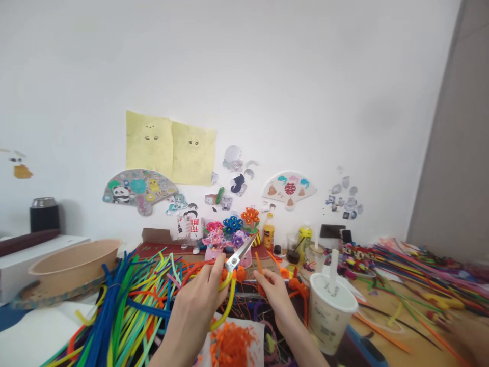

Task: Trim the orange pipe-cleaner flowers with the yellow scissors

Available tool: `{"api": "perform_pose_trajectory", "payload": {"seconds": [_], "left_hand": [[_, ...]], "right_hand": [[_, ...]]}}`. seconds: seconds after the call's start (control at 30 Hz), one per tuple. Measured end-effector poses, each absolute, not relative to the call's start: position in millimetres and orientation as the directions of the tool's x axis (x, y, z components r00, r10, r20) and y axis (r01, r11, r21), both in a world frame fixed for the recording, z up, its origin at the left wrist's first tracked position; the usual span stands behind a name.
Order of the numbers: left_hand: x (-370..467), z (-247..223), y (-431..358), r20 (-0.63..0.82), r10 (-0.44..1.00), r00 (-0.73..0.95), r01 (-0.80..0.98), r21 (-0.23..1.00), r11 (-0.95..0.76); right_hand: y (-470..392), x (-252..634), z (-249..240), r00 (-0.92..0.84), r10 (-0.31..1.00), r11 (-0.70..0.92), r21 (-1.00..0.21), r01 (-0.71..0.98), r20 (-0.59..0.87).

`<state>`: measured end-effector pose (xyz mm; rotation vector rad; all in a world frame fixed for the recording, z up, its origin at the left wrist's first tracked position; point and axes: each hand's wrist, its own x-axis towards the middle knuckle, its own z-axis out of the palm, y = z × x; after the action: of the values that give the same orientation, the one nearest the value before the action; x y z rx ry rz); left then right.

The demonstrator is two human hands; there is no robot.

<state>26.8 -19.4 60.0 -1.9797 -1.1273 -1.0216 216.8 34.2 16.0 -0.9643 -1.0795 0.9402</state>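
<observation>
Scissors (234, 261) are clamped in my left fingers (218, 266), orange stem (259, 262) in my right fingers (268, 278); a loose hold could drop either.

From the middle of the view, I see two yellow sheets (153, 148) with drawn eyes at ten o'clock, up on the white wall (244, 61). A panda-decorated fan (133, 189) is at nine, a red-lettered fan (289, 189) at three. A tan bowl (76, 267) sits at eight, a dark flask (45, 216) behind it. A lidded white cup (329, 326) with a straw stands between four and five.
</observation>
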Motion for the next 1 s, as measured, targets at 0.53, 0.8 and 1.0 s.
{"api": "perform_pose_trajectory", "payload": {"seconds": [0.53,0.8,1.0], "left_hand": [[25,34,0,0.75,0.642,0.159,0.867,0.206,-0.454],[18,36,12,0.466,0.861,-0.202,0.55,0.782,-0.294],[24,34,17,0.145,0.97,-0.198,0.089,0.988,-0.129]], "right_hand": [[27,226,20,-0.052,0.985,0.152,-0.964,-0.218,0.167],[29,222,26,0.007,0.941,0.338,-0.941,-0.019,0.338],[25,224,34,0.107,0.866,0.458,-0.861,0.22,0.488]]}}
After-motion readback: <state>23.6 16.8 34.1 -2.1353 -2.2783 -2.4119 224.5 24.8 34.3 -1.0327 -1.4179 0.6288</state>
